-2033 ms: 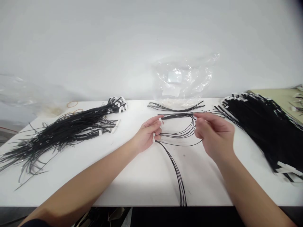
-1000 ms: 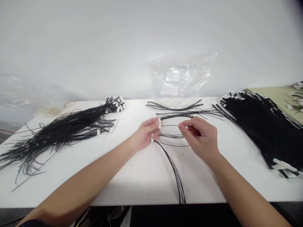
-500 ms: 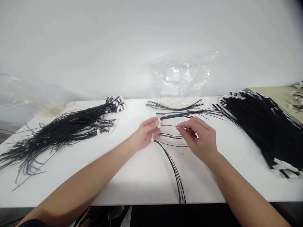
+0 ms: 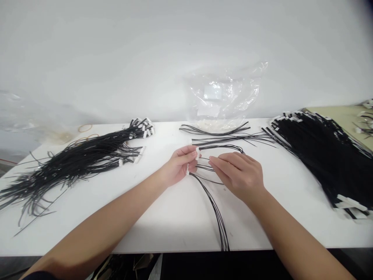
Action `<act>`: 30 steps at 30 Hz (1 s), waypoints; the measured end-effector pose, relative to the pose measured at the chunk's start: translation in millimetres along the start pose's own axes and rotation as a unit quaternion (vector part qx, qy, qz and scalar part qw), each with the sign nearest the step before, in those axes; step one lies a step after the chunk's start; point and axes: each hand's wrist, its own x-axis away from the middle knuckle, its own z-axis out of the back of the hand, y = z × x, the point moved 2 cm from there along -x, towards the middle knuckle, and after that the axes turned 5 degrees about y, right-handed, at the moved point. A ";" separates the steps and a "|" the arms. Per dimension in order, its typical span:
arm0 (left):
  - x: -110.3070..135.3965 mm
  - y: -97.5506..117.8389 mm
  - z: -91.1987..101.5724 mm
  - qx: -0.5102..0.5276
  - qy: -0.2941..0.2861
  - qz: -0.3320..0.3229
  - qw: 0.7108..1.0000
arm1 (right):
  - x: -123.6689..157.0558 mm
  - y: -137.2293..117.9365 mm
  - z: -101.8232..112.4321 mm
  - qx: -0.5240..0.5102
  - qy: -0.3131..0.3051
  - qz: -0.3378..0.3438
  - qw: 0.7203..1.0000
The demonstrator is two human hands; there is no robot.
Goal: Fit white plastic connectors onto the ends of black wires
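Observation:
My left hand is closed in a pinch on small white connectors with thin black wires hanging from them, trailing toward the table's front edge. My right hand is close beside it, fingertips pinched on one thin black wire just right of the connectors. A wire loop arcs over the back of the right hand. Both hands hover low over the white table at its centre.
A large heap of black wires with white connectors lies at left. A denser black bundle lies at right. Loose wires and a clear plastic bag sit behind the hands. Rubber bands lie at far left.
My right hand has slid left along the wire toward my left hand, shrinking the loop between them. My left hand has stayed in place.

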 end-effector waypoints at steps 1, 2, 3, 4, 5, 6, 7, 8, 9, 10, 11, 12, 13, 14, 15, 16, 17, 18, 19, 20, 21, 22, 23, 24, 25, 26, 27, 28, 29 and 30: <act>0.0 -0.3 0.2 -0.004 -0.001 0.000 1.000 | -0.8 -1.3 -0.4 0.003 0.004 0.002 1.000; -0.1 -0.5 0.5 -0.009 -0.001 0.000 1.000 | -1.5 -2.5 -1.0 0.004 0.007 0.003 1.000; -0.1 -0.7 0.7 -0.013 -0.002 0.000 1.000 | -2.1 -3.6 -1.6 0.003 0.009 0.004 1.000; -0.2 -0.9 0.8 -0.017 -0.004 0.000 1.000 | -2.6 -4.6 -2.1 0.003 0.010 0.005 1.000; -0.2 -1.1 0.7 -0.021 -0.007 0.000 1.000 | -3.0 -5.4 -2.6 0.001 0.011 0.007 1.000; -0.2 -1.2 0.7 -0.024 -0.008 0.000 1.000 | -3.2 -6.2 -3.1 -0.001 0.011 0.008 1.000; -0.1 -1.3 0.6 -0.027 -0.008 0.001 1.000 | -3.2 -6.9 -3.5 -0.005 0.010 0.010 1.000; -0.1 -1.4 0.5 -0.029 -0.006 0.001 1.000 | -3.0 -7.4 -4.0 -0.008 0.009 0.010 1.000; -0.1 -1.5 0.4 -0.030 -0.002 0.002 1.000 | -2.7 -7.9 -4.4 -0.012 0.009 0.009 1.000; -0.1 -1.5 0.4 -0.029 0.001 0.002 1.000 | -2.3 -8.4 -4.9 -0.014 0.010 0.008 1.000; -0.1 -1.6 0.4 -0.028 0.003 0.003 1.000 | -2.0 -8.8 -5.3 -0.016 0.011 0.006 1.000; -0.2 -1.5 0.3 -0.027 0.003 0.003 1.000 | -1.7 -9.1 -5.7 -0.017 0.013 0.005 1.000; -0.2 -1.5 0.2 -0.027 0.001 0.004 1.000 | -1.5 -9.4 -6.1 -0.018 0.015 0.003 1.000; -0.3 -1.5 0.2 -0.027 -0.001 0.004 1.000 | -1.4 -9.7 -6.5 -0.018 0.015 0.001 1.000; -0.4 -1.4 0.1 -0.028 -0.003 0.003 1.000 | -1.3 -9.9 -7.0 -0.019 0.015 -0.001 1.000; -0.5 -1.3 0.1 -0.029 -0.004 0.003 1.000 | -1.2 -10.0 -7.4 -0.021 0.015 -0.003 1.000; -0.5 -1.3 0.1 -0.029 -0.005 0.004 1.000 | -1.1 -10.0 -7.9 -0.023 0.014 -0.004 1.000; -0.5 -1.2 0.1 -0.030 -0.006 0.005 1.000 | -1.0 -10.1 -8.3 -0.026 0.014 -0.005 1.000; -0.5 -1.2 0.1 -0.030 -0.006 0.006 1.000 | -0.9 -10.0 -8.7 -0.028 0.014 -0.006 0.999; -0.4 -1.1 -0.1 -0.032 -0.005 0.007 0.999 | -0.9 -10.0 -9.0 -0.031 0.015 -0.007 0.999; -0.2 -0.9 -0.3 -0.034 -0.004 0.007 0.999 | -0.9 -10.0 -9.1 -0.034 0.018 -0.008 0.999; 0.0 -0.7 -0.6 -0.037 -0.003 0.007 0.999 | -1.0 -10.1 -9.2 -0.036 0.019 -0.008 0.999; 0.3 -0.4 -1.0 -0.040 -0.002 0.006 0.999 | -1.1 -10.3 -9.2 -0.037 0.021 -0.007 0.999; 0.5 -0.2 -1.5 -0.042 -0.002 0.006 0.999 | -1.3 -10.5 -9.1 -0.038 0.021 -0.006 0.999; 0.8 0.0 -2.0 -0.044 -0.001 0.006 0.999 | -1.4 -10.6 -9.0 -0.038 0.019 -0.005 0.999; 1.1 0.2 -2.5 -0.045 -0.001 0.007 0.999 | -1.5 -10.8 -8.9 -0.036 0.016 -0.005 0.999; 1.4 0.4 -2.9 -0.044 -0.001 0.007 0.999 | -1.6 -10.8 -8.8 -0.034 0.012 -0.005 0.999; 1.7 0.5 -3.3 -0.043 -0.002 0.007 0.999 | -1.6 -10.7 -8.7 -0.030 0.008 -0.005 1.000; 2.0 0.6 -3.4 -0.041 -0.002 0.007 0.999 | -1.7 -10.6 -8.6 -0.026 0.004 -0.005 1.000; 2.1 0.7 -3.4 -0.039 -0.003 0.006 0.999 | -1.8 -10.4 -8.5 -0.022 0.002 -0.004 1.000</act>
